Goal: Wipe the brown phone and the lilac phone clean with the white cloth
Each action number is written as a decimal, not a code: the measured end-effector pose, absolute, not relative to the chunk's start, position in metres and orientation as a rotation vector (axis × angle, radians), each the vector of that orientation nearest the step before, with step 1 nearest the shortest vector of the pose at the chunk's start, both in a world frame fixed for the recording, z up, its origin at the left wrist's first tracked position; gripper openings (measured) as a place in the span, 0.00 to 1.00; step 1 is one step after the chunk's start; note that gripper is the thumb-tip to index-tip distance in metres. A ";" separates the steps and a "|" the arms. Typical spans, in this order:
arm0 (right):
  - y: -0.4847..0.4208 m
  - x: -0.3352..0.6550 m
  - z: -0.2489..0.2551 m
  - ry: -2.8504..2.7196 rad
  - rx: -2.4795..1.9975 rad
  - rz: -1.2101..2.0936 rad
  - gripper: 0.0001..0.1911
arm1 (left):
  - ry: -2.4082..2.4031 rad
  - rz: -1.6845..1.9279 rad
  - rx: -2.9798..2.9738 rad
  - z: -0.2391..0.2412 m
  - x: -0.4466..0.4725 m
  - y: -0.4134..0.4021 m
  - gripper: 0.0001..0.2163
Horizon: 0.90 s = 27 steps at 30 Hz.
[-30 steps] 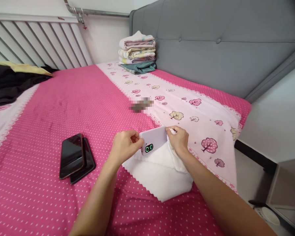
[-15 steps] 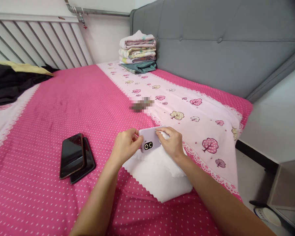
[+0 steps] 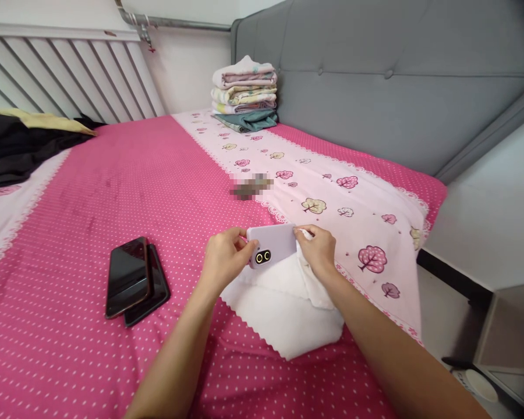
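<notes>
A pale lilac phone is tilted up on its long edge, its back with two ringed camera lenses toward me. My left hand pinches it at the left end between thumb and fingers. At the phone's upper right corner, my right hand is closed on a white cloth, with a fold of it bunched at the fingertips against the edge. The rest of the cloth, with a zigzag border, spreads below the phone over the bed. The phone's screen side is hidden.
Two dark phones lie overlapped on the left, the upper phone over the lower phone. Folded bedding is stacked by the grey headboard. Dark clothes lie far left. A blurred object rests beyond my hands.
My right hand has slid right along the phone's upper edge to its corner, drawing the cloth with it and baring more of the phone's back. My left hand stays at the left end.
</notes>
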State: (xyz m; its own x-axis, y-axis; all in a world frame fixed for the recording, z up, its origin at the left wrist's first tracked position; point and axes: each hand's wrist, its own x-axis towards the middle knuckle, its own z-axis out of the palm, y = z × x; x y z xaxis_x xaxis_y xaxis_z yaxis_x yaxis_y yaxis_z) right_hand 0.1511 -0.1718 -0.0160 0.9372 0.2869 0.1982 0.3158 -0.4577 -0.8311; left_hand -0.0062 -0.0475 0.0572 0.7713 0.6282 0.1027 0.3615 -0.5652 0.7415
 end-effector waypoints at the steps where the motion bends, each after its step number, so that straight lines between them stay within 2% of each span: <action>1: -0.172 0.152 -0.016 -0.417 -2.066 -0.028 0.11 | 0.720 0.502 2.189 0.056 -0.006 -0.047 0.08; 8: -0.173 0.149 -0.011 -0.476 -2.026 -0.032 0.11 | 0.717 0.707 2.153 0.068 -0.018 -0.041 0.09; 15: -0.172 0.146 -0.010 -0.514 -2.013 -0.055 0.10 | 0.797 0.857 2.408 0.096 -0.043 -0.038 0.09; 27: -0.169 0.118 0.007 -0.879 -1.704 -0.219 0.08 | 0.571 1.019 2.281 0.058 -0.002 -0.065 0.11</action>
